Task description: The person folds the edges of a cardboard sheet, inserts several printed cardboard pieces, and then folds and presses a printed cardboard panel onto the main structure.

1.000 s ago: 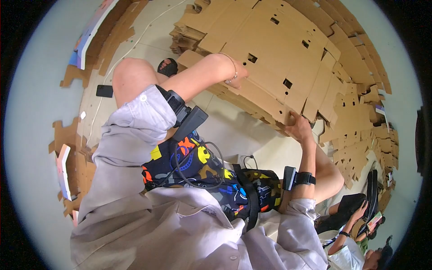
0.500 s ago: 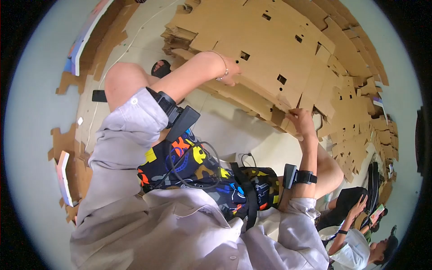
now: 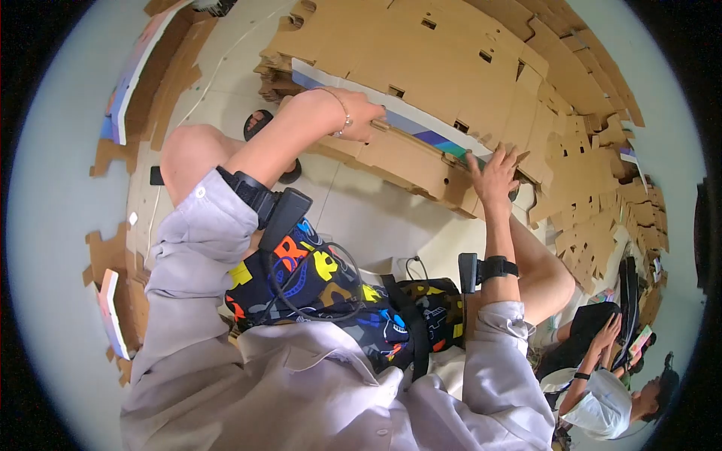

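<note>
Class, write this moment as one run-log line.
left hand: grips cardboard sheet edge | right hand: fingers spread on sheet edge | cardboard stack: under sheet

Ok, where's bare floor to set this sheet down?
Bare tiled floor lies between the person's knees, beside the near edge of the cardboard stack. The strip beyond the left knee carries a cable and phone. Far right is crowded with cardboard cutouts.

Bright even daylight, sharp centre, heavy fisheye vignette.
</note>
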Tool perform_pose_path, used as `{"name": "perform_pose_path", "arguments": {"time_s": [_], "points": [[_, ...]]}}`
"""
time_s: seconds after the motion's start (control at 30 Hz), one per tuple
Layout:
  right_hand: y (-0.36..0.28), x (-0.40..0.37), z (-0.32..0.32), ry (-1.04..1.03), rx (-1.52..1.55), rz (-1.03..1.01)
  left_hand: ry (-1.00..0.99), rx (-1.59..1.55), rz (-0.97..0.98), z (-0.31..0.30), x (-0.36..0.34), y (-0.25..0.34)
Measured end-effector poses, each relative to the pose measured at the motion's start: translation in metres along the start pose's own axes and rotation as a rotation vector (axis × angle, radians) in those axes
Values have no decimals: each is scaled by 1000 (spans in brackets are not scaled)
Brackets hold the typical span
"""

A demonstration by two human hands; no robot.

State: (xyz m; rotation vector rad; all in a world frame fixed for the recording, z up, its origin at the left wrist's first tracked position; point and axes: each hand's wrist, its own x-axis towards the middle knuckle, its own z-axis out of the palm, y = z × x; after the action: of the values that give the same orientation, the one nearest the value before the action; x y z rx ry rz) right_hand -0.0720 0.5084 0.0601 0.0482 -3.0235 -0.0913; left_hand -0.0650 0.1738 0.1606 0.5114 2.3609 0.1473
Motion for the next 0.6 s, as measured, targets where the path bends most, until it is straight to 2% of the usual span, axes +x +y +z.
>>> {"name": "perform_pose_path", "arguments": {"time_s": [0.07,0.13,0.2,0.27,0.3,0.37,0.4,0.5,0.6], "points": [[-2,-4,-11,30,-10,-52,32,-11,25,6,2,-3],[13,17,3,16,181,-53,87,4,46,9,1,-5],[13,27,-11,-8,334,-7,174,46,65,8,-3,-4],[10,33,-29,-53,455,78,121,35,-110,-4,-3,-3],[13,31,-25,45,473,55,94,31,-201,-9,-3,-4],[13,26,-18,238,506,8,176,29,-411,-15,1,-10],[10,25,-19,238,549,-2,218,25,-519,-16,5,-15],[3,12,-20,225,759,-49,363,-133,-583,-4,18,-32],[-8,5,-23,330,713,-20,523,-429,-518,11,36,-55]]}}
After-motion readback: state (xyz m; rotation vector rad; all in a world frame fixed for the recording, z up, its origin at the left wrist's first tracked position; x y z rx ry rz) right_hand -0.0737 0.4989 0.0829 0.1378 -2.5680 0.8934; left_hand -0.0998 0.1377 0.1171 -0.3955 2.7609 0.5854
